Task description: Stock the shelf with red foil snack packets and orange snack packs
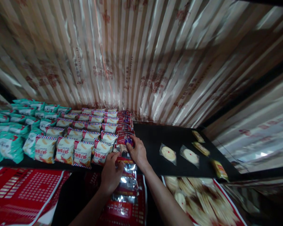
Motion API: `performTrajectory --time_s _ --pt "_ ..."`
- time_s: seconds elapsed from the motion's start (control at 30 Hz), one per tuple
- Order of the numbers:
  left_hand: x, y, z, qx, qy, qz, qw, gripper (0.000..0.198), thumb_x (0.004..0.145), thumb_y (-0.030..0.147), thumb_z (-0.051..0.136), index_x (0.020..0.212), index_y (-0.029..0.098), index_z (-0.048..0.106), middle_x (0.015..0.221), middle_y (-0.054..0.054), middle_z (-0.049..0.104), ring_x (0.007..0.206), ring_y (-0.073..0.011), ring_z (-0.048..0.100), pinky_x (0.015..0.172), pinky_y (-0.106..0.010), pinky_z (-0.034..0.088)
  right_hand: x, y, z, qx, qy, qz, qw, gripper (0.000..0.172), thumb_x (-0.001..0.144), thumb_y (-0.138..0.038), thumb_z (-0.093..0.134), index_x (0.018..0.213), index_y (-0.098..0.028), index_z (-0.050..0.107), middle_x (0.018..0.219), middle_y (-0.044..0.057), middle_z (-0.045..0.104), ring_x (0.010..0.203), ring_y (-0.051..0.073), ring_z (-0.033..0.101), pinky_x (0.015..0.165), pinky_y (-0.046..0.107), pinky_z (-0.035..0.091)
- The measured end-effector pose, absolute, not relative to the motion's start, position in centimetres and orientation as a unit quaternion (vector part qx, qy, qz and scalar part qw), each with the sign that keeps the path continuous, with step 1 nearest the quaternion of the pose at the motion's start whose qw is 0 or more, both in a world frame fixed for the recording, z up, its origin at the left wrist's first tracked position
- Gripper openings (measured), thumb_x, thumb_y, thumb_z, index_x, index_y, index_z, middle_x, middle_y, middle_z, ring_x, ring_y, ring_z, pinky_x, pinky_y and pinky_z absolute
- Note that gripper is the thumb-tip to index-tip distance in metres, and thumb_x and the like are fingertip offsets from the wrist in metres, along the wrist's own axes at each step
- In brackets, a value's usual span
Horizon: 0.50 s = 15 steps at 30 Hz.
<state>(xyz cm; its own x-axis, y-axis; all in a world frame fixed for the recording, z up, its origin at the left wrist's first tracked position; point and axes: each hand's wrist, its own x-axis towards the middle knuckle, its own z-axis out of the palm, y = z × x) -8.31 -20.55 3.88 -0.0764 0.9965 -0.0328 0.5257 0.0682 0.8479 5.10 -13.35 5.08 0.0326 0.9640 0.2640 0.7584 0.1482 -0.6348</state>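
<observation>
A dark red snack packet (124, 147) with a purple-blue picture is between my two hands at the front edge of the black shelf. My left hand (111, 174) has its fingers curled around the packet's lower left side. On its right side, my right hand (138, 152) grips with the thumb and fingertips, partly hidden behind the hand. More red packets (124, 118) stand in a row behind it. Below the hands, a column of shiny packets (127, 182) runs down toward me. White chip bags (83, 153) sit just left of my left hand.
Teal bags (11, 146) fill the shelf's left end. Two clear-wrapped round cakes (168, 153) and several yellow packets (219, 169) lie on the black shelf (148, 138) at right. Below stand a red crate (25, 191) and a container of pale flat pieces (200, 194). Striped sheeting (141, 62) hangs behind.
</observation>
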Motion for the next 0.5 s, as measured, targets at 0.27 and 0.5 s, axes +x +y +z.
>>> performTrajectory --time_s 0.27,0.5 --pt "-8.3 -21.3 4.4 0.605 0.687 0.278 0.289 0.042 0.084 0.027 0.044 0.123 0.017 0.053 0.134 -0.011 0.047 0.124 -0.0227 0.045 0.104 -0.038 0.037 4.7 -13.5 4.2 -0.645 -0.690 0.117 0.307 0.040 0.082 -0.028 0.052 0.121 -0.022 0.059 0.118 0.008 0.060 0.107 0.024 0.051 0.092 0.038 0.041" --pt "-8.3 -21.8 3.3 0.646 0.688 0.264 0.200 0.040 0.084 0.029 0.045 0.119 0.017 0.059 0.135 -0.011 0.050 0.127 -0.0272 0.041 0.105 -0.043 0.036 4.7 -13.4 3.7 -0.651 -0.690 0.104 0.297 0.041 0.083 -0.030 0.052 0.123 -0.020 0.059 0.121 0.011 0.058 0.110 0.027 0.048 0.093 0.039 0.042"
